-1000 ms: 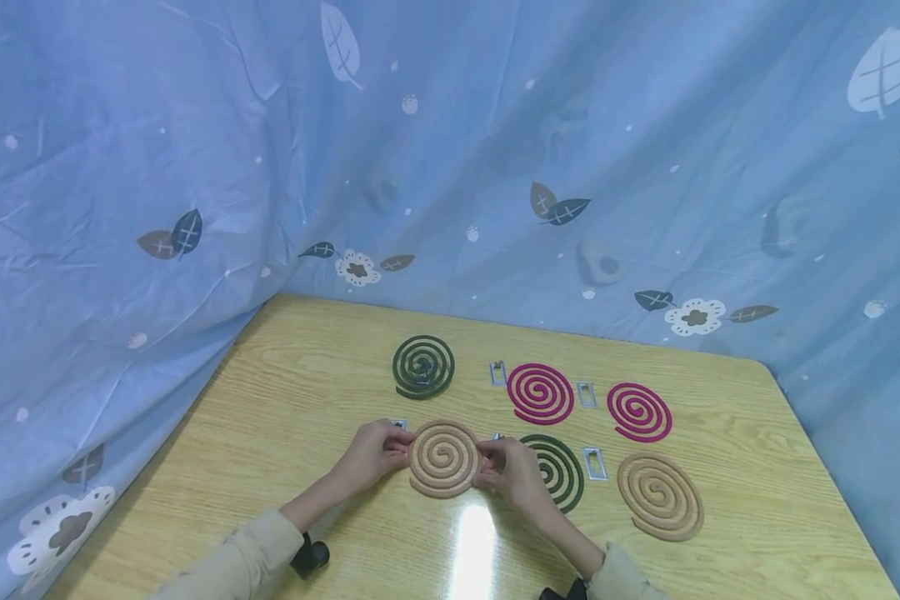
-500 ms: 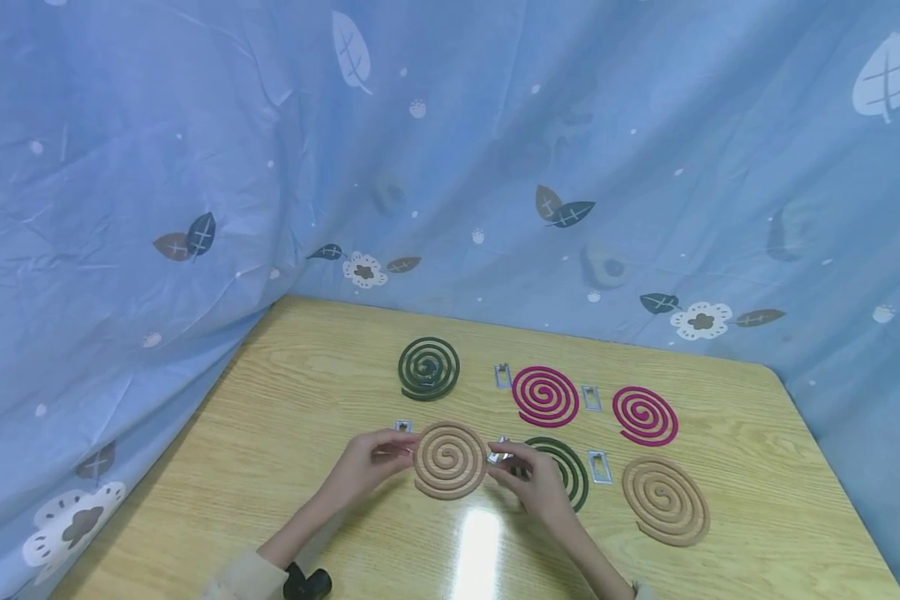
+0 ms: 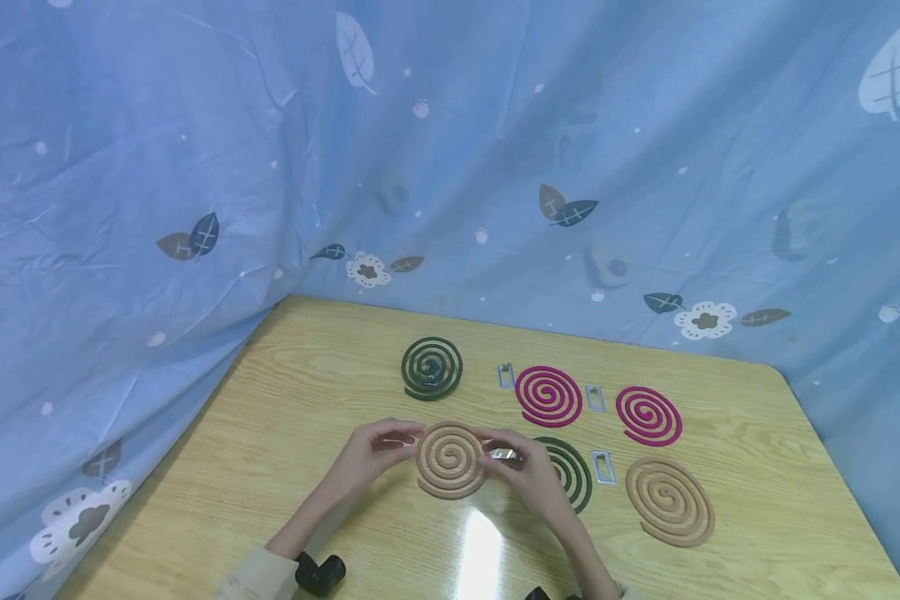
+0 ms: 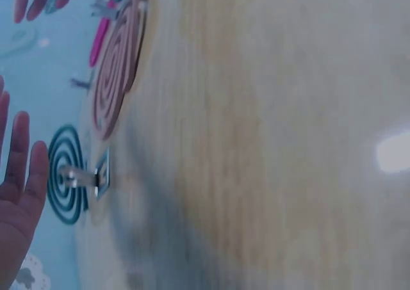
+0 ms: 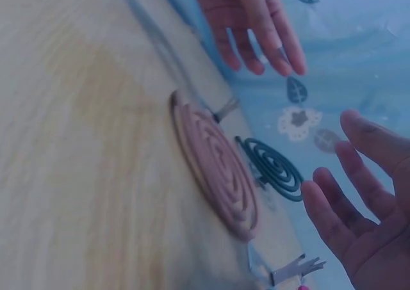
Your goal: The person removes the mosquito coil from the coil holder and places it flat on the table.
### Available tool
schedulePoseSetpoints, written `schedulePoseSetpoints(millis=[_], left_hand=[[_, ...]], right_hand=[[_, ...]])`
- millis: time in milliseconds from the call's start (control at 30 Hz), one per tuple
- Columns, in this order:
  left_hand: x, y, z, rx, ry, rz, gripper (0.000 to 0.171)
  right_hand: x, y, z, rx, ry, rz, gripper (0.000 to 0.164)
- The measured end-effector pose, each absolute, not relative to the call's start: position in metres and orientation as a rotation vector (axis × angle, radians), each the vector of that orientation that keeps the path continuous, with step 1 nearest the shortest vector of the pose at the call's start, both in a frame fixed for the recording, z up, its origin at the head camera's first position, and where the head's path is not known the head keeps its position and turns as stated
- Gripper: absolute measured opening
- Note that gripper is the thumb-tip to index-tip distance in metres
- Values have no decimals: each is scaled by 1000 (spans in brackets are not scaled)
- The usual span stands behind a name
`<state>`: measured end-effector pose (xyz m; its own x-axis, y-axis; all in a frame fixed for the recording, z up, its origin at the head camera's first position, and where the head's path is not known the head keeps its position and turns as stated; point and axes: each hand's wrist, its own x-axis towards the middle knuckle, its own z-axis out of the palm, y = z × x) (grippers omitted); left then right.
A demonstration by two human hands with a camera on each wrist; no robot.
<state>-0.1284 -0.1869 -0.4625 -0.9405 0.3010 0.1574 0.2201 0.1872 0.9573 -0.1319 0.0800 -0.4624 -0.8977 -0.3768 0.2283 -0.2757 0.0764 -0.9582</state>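
A brown mosquito coil (image 3: 451, 455) lies on the table between my two hands; in the right wrist view the coil (image 5: 218, 165) looks two layers thick. My left hand (image 3: 366, 458) is at its left side and my right hand (image 3: 532, 471) at its right, fingertips near the edge in the head view. Both wrist views show the coil apart from the hands, with the left hand (image 5: 246, 24) and right hand (image 5: 375, 219) raised and their fingers loosely extended. A dark green coil (image 3: 570, 471) is partly hidden behind my right hand, beside a metal stand (image 3: 504, 454).
Farther back are another dark green coil (image 3: 432, 367) and two magenta coils (image 3: 548, 397). A second brown coil (image 3: 670, 502) lies at the right. Small metal stands (image 3: 603, 467) sit among them on the wooden table (image 3: 330, 358). A blue patterned curtain (image 3: 450, 150) hangs behind.
My fingers have let go of the brown coil's edges and loosened, and the hands have lifted. The coil stays in its place among the others. The head view has shifted slightly.
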Motion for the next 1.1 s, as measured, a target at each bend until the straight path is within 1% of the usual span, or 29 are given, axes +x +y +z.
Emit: schedulePoseSetpoints(millis=[167,467,900,1067,1100], left_hand=[[-144,-196,-463,491,2380,1942,32],[-169,-209,-460,332,2385,1891,34],[-216,-219,-457,406,2415,1843,34],[-232,-218,-460,408,2399,1862,36],[-235,-218,-462,405,2391,1870,37]], right_hand=[[-141,71,-463,-659,2271,-1976,34],[-160,60,-464,-559,2206,-1981,34],[-202,47,-454,-566,2279,-1886,38],[-220,45,-457,-549,2257,-1858,42],[-225,45,-463,-543,2242,-1871,42]])
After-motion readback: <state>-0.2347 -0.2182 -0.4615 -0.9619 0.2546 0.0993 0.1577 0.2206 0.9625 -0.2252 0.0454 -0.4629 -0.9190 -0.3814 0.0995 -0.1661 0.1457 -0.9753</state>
